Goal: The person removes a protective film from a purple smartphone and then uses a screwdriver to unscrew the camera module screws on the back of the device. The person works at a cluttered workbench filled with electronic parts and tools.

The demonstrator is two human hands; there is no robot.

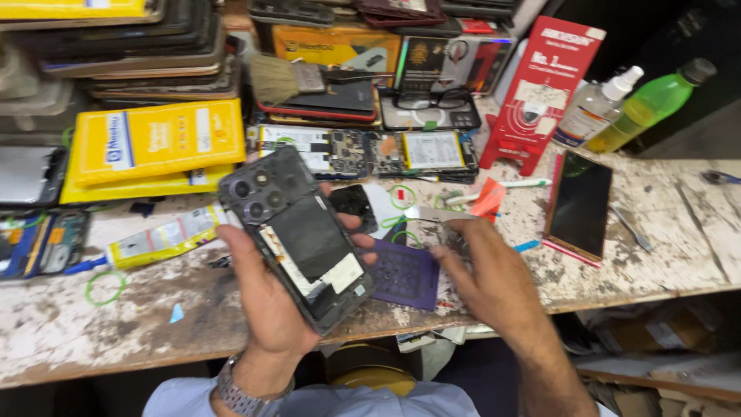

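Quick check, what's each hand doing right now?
Left hand: closed around an opened phone body, held above the workbench.
Right hand: palm down on the bench beside the purple pad; whether it holds anything cannot be told.

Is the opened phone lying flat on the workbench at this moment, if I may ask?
No, the left hand holds the opened phone above the workbench.

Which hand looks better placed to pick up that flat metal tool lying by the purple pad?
The right hand, probably. It is empty and spread over the bench right beside the flat metal tool and the purple pad. The left hand is already full, gripping the opened phone above the bench.
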